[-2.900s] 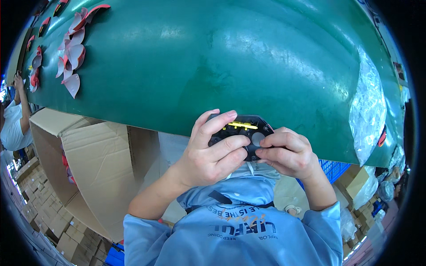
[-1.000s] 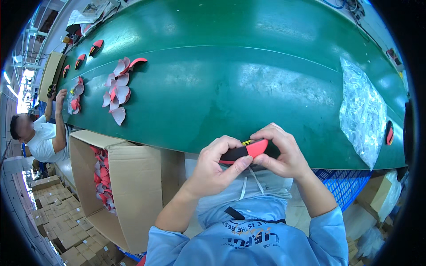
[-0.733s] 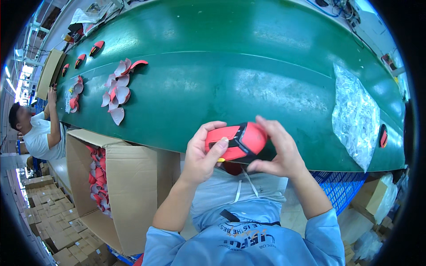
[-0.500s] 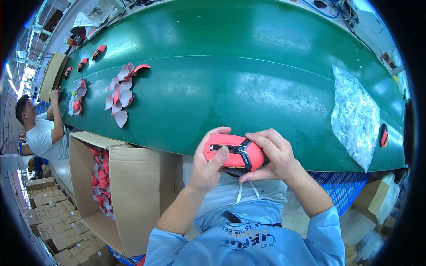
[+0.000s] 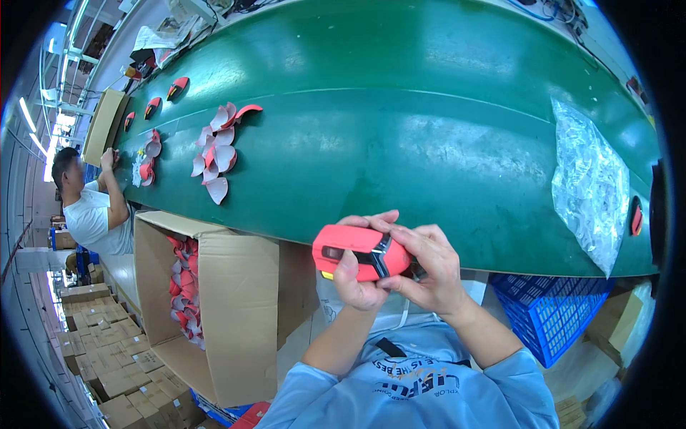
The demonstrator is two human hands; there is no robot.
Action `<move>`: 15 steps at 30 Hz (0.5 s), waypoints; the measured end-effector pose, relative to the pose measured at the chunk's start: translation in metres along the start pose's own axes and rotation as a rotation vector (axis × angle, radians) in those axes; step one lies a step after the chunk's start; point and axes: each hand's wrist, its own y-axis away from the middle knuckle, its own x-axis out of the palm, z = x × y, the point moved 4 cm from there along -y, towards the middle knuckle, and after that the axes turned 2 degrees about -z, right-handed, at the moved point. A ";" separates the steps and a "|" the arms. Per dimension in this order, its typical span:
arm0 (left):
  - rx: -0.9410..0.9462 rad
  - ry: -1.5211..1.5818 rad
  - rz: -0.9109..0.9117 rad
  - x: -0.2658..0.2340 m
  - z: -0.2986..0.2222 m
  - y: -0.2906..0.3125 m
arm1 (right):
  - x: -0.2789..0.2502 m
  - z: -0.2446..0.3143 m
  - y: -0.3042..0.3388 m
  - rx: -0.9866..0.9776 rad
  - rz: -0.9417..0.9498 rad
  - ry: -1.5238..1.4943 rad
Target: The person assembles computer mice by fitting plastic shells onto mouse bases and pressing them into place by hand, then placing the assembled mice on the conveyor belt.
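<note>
The red device (image 5: pixel 363 244) is in front of the person, by the near edge of the table (image 5: pixel 429 179); its long axis goes mostly from left to right. The left hand (image 5: pixel 359 292) is closed around its middle, with the thumb on the near side. The right hand (image 5: pixel 437 270), half closed, holds the rounded right end, which is nearer to it

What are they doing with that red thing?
A person holds a red and black mouse in both hands, the left hand on one end and the right hand around the other. Curved red shells lie on the green table, and more fill a box on the left. Further left, a co-worker has their hands at the table too; what they hold is too small to tell.
</note>
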 end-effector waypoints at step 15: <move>-0.358 -0.438 0.674 -0.026 -0.053 0.058 | -0.036 0.000 0.048 0.153 0.299 -0.506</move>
